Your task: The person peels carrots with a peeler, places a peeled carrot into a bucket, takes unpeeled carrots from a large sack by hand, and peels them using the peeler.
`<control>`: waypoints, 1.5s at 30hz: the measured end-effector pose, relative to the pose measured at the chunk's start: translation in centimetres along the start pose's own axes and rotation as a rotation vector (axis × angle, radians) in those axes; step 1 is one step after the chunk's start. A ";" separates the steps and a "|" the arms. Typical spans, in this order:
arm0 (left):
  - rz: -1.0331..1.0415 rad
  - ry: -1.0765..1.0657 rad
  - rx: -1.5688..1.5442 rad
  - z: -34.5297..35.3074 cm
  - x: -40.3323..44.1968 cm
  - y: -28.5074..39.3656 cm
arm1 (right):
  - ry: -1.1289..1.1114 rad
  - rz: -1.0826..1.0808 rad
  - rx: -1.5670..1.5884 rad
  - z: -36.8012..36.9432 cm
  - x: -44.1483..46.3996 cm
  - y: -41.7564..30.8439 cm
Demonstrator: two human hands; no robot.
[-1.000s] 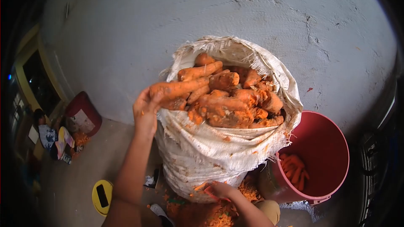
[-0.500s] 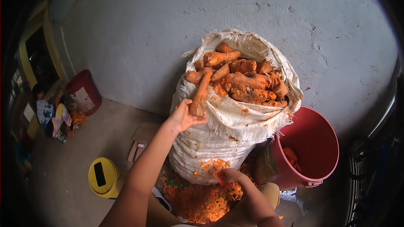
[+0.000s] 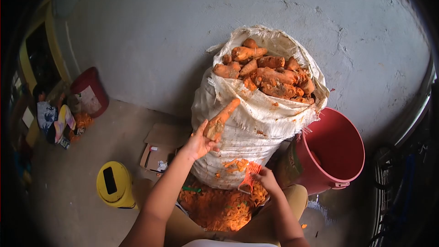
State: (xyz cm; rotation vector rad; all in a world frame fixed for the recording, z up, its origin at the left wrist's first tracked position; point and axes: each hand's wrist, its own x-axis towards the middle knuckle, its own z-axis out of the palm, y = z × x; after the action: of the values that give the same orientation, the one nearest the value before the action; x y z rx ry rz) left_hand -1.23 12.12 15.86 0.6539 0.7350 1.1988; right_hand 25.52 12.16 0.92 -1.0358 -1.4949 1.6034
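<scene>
My left hand (image 3: 198,144) grips a carrot (image 3: 221,120) by its thick, dirt-marked end, with the narrow tip pointing up and right. My right hand (image 3: 267,178) is closed on an orange peeler (image 3: 250,177), held lower down in front of the sack. The tall white woven sack (image 3: 256,121) stands before me, its top folded open. Several carrots (image 3: 273,75) with soil and broken bits fill its mouth. Below both hands, a heap of orange peelings (image 3: 215,208) lies between my legs. More peelings (image 3: 236,164) cling to the sack's front.
A red bucket (image 3: 359,155) stands right of the sack. To the left are a yellow container (image 3: 112,185) with a dark slot and a cardboard box (image 3: 160,155). Another person (image 3: 52,119) sits far left by a second red bucket (image 3: 91,92). A grey wall (image 3: 151,32) rises behind.
My left hand has drawn the carrot down, away from the sack's mouth, and tilted it rightward. My right hand has risen slightly, bringing the peeler into fuller view.
</scene>
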 end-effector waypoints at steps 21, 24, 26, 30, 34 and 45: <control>-0.275 0.107 -0.359 -6.2 -10.4 -13.6 | 0.352 -0.249 0.224 14.6 -3.6 -6.0; -0.267 -0.031 -0.451 -7.1 -10.8 -14.3 | 0.344 -0.249 0.204 15.2 -4.3 -5.7; -0.281 0.083 -0.406 -6.3 -11.2 -14.1 | 0.344 -0.238 0.152 15.2 -4.6 -5.4; -0.289 0.127 -0.426 -7.0 -11.5 -15.3 | 0.357 -0.221 0.204 15.1 -4.7 -5.2; -0.243 0.038 -0.504 -7.2 -11.6 -15.9 | 0.356 -0.210 0.197 14.6 -4.5 -5.5; -0.358 0.016 -0.307 -7.4 -12.1 -15.7 | 0.300 -0.116 0.174 14.5 -5.2 -3.5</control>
State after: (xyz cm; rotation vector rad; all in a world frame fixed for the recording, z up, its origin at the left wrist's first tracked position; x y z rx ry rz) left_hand -0.34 -2.97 0.98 0.2445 0.6326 0.9587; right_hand 14.65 1.52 5.09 -1.0207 -1.1718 1.3994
